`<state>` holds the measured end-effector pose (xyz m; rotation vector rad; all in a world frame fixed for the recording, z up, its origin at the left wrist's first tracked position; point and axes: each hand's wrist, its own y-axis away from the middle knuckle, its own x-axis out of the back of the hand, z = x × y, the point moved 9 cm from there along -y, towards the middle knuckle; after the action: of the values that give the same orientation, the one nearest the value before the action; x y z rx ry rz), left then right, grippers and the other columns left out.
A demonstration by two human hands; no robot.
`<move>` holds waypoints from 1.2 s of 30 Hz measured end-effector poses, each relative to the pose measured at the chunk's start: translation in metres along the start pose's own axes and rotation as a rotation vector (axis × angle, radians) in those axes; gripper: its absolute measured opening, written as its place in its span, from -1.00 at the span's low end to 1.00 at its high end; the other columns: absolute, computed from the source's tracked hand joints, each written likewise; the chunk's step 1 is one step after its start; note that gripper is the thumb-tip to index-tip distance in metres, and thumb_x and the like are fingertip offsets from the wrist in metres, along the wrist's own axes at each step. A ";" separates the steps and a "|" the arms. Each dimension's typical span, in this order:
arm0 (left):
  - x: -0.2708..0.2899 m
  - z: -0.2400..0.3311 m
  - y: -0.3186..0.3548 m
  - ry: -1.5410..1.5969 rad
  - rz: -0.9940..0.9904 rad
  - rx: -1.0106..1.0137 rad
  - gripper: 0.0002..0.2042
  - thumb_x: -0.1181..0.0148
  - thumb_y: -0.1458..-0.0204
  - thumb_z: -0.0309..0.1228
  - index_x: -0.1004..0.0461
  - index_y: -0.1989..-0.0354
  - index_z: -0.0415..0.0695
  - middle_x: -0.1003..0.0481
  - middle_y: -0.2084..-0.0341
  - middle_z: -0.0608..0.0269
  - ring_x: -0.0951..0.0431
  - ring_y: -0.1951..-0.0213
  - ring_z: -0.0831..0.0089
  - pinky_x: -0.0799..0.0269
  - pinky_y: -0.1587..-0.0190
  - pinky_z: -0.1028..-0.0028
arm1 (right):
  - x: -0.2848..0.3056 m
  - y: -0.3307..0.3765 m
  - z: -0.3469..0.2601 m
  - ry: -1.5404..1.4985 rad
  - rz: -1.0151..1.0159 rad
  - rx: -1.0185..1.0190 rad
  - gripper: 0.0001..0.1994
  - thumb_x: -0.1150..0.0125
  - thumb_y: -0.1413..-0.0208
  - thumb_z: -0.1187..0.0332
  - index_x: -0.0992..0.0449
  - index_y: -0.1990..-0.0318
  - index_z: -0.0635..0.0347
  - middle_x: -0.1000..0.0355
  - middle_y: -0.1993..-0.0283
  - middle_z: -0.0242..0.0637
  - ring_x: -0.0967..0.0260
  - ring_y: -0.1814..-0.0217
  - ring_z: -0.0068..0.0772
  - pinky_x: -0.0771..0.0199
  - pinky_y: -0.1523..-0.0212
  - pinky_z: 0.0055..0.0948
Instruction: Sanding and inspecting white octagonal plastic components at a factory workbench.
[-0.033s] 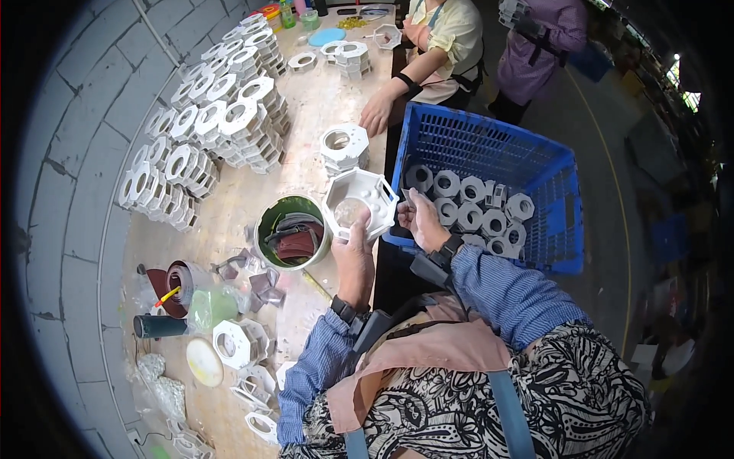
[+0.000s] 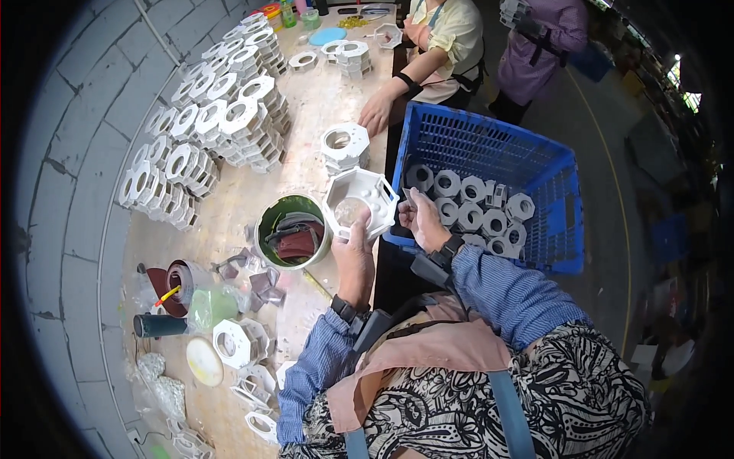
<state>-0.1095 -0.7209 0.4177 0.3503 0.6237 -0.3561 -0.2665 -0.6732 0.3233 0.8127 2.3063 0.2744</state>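
My left hand (image 2: pixel 355 264) grips a white octagonal part (image 2: pixel 373 203) by its near edge, thumb over the rim. The part is tilted, showing a hollow inside with small round bumps and a round opening. Just right of it, apart from the part, my right hand (image 2: pixel 423 219) pinches a small thin grey sheet (image 2: pixel 407 198) between thumb and fingers. Beyond the held part stands a short stack of similar white parts (image 2: pixel 344 145). To the left, a round tub (image 2: pixel 264 258) with a green inside holds dark red and grey abrasive-looking sheets.
A blue plastic crate (image 2: pixel 489 122) with several white parts stands at the right. Tall stacks of white parts (image 2: pixel 245 115) line the wall side. Sandpaper rolls (image 2: pixel 181 287), a dark cylinder (image 2: pixel 159 326) and loose parts (image 2: pixel 235 344) lie at near left. A co-worker's hand (image 2: pixel 375 115) rests beyond.
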 end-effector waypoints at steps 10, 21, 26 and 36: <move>0.014 0.004 -0.002 -0.428 -0.039 -0.204 -0.70 -0.10 -0.09 -0.41 -0.37 0.05 -0.33 -0.45 0.15 0.21 -0.48 0.15 0.47 -0.42 0.12 0.50 | -0.039 0.025 -0.031 0.007 -0.055 0.206 -0.73 0.01 -0.20 0.11 -0.38 0.40 0.08 -0.14 0.64 -0.54 0.02 0.65 -0.74 0.03 0.64 -0.69; 0.013 -0.024 0.032 -0.155 -0.053 0.066 -0.67 -0.05 -0.08 -0.46 -0.30 0.02 -0.38 -0.39 0.05 0.05 -0.46 0.05 0.31 -0.43 0.00 0.32 | 0.005 0.001 -0.035 0.502 0.197 0.391 -0.69 -0.03 -0.18 0.16 -0.42 0.44 0.25 -0.29 0.58 -0.42 -0.22 0.50 -0.57 -0.24 0.44 -0.50; 0.039 -0.011 0.037 -0.132 0.015 0.038 -0.69 0.02 -0.13 -0.43 -0.38 0.05 -0.42 -0.45 0.14 0.04 -0.51 0.14 0.35 -0.45 0.08 0.41 | -0.029 0.041 -0.045 0.275 0.038 0.260 -0.70 0.05 -0.23 0.06 -0.34 0.43 0.04 -0.08 0.59 -0.62 0.07 0.65 -0.78 0.10 0.67 -0.71; 0.045 0.047 0.065 0.062 0.008 -0.076 -0.87 0.02 -0.13 -0.47 -0.18 0.40 -0.16 -0.38 0.05 -0.21 -0.43 -0.01 0.14 -0.41 -0.04 0.19 | -0.078 0.066 -0.059 0.614 -0.243 0.273 -0.72 0.03 -0.23 0.20 -0.45 0.35 0.24 -0.21 0.61 -0.56 -0.07 0.64 -0.75 -0.07 0.62 -0.71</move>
<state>-0.0243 -0.6928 0.4387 0.2915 0.6950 -0.3136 -0.2287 -0.6685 0.4347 0.6207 3.0410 0.1066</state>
